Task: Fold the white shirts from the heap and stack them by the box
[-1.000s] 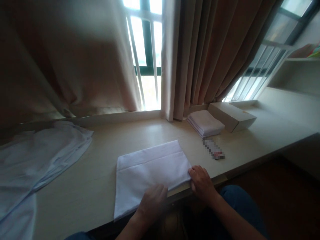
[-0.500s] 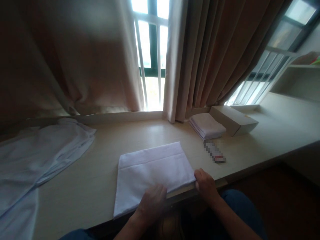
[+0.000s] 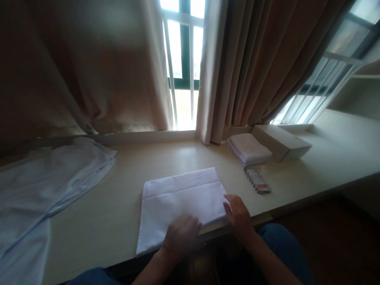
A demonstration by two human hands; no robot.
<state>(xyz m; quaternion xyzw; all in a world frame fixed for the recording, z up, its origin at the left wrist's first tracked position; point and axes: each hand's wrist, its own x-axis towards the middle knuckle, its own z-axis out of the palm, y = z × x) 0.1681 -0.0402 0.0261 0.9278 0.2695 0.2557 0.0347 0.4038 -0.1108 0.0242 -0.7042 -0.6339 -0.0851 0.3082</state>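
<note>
A folded white cloth [image 3: 178,202] lies flat near the front edge of the pale desk. My left hand [image 3: 182,233] rests on the cloth's near edge, its fingers curled and blurred, so what they pinch is hard to tell. At the cloth's right edge is my right hand [image 3: 237,215], with thumb and forefinger apart around the corner and the other fingers bent.
Loose white cloths [image 3: 71,174] spread over the desk [image 3: 97,221] at the left. At the back right sit a folded cloth stack [image 3: 248,148], a pale box [image 3: 282,142] and a pixelated item [image 3: 257,180]. Curtains [image 3: 246,59] hang behind.
My right hand has moved slightly up along the cloth's right edge, and its thumb and forefinger have spread. My left hand stays by the near edge. The view has shifted a little.
</note>
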